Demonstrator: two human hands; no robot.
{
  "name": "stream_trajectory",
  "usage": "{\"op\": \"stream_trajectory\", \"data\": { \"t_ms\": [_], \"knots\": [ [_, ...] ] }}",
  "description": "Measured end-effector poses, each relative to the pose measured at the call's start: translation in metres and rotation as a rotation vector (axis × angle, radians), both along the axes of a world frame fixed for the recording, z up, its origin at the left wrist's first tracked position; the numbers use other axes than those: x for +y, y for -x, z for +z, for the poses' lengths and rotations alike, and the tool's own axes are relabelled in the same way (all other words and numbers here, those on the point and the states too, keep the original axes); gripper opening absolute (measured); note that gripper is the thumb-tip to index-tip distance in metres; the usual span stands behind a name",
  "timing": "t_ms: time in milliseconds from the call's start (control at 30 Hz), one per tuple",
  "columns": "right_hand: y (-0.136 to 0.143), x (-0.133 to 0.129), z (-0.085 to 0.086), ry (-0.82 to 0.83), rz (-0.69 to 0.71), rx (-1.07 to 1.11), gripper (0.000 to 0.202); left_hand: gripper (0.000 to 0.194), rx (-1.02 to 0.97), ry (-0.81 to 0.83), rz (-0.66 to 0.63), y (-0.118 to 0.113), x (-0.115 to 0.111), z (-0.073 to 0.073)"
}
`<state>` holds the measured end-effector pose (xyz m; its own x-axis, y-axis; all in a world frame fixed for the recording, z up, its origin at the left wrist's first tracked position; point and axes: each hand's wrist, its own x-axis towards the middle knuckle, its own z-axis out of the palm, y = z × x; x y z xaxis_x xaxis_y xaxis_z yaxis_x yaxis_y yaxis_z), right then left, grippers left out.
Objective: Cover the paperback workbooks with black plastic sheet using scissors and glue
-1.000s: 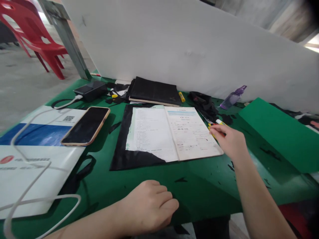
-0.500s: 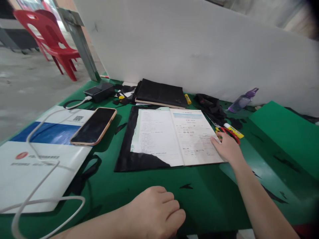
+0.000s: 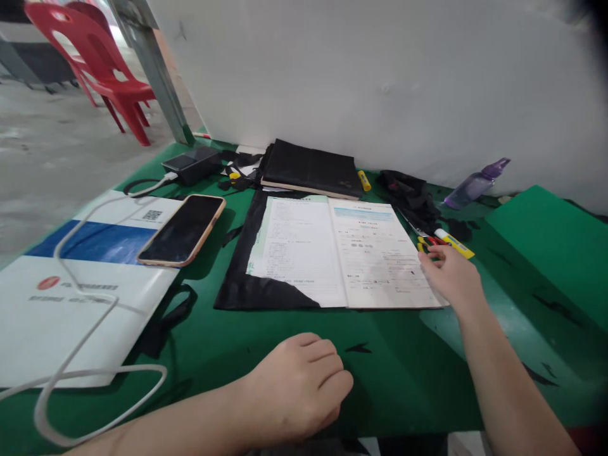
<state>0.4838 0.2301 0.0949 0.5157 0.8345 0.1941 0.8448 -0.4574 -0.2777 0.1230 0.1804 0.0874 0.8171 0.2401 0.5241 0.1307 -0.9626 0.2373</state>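
My left hand point(image 3: 304, 383) rests closed at the near edge of the green table, its curled fingers turned downward and nothing showing in them. By the right page of an open book point(image 3: 375, 253), my right hand point(image 3: 453, 275) has its bent fingers at the handles of the scissors point(image 3: 429, 240), red and yellow. The fingers hide part of those handles. A yellow glue stick point(image 3: 455, 243) lies just beyond this hand. Under the book's left side, black cover material point(image 3: 256, 297) shows, with a ragged black piece over the page's lower corner.
A black-covered book point(image 3: 311, 166), a small yellow tube point(image 3: 363, 180) and a purple bottle point(image 3: 477, 183) lie along the white panel point(image 3: 332, 82). On the left are a phone point(image 3: 183, 231), a white cable point(image 3: 61, 253) and a black box point(image 3: 192, 164). Black scraps point(image 3: 358, 348) are scattered about.
My right hand has shifted right, off the page's edge and over the scissors' handles. My left hand stays closed in place. The whole view has tilted slightly.
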Motion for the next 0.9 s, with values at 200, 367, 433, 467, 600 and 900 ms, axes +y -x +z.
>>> {"op": "stream_trajectory", "data": {
  "t_ms": [200, 367, 433, 467, 600, 900],
  "knots": [
    [-0.004, 0.001, -0.001, 0.064, -0.022, -0.060, 0.045, 0.032, 0.068, 0.036, 0.284, -0.002, 0.009, -0.005],
    [-0.014, 0.002, -0.004, -0.088, -0.018, 0.254, 0.050, 0.052, 0.268, 0.070, 0.346, -0.001, 0.017, -0.012],
    [-0.017, 0.003, -0.004, -0.149, -0.026, 0.441, 0.052, 0.052, 0.294, 0.098, 0.345, 0.000, 0.018, -0.014],
    [-0.017, 0.003, -0.003, -0.163, -0.031, 0.515, 0.052, 0.051, 0.301, 0.106, 0.343, 0.000, 0.018, -0.015],
    [-0.016, 0.004, 0.004, -0.147, -0.044, 0.720, 0.046, 0.050, 0.307, 0.102, 0.340, 0.001, 0.017, -0.016],
    [-0.011, -0.001, 0.012, -0.005, -0.028, 1.134, 0.026, 0.048, 0.324, 0.097, 0.326, 0.000, 0.019, -0.016]
  ]
}}
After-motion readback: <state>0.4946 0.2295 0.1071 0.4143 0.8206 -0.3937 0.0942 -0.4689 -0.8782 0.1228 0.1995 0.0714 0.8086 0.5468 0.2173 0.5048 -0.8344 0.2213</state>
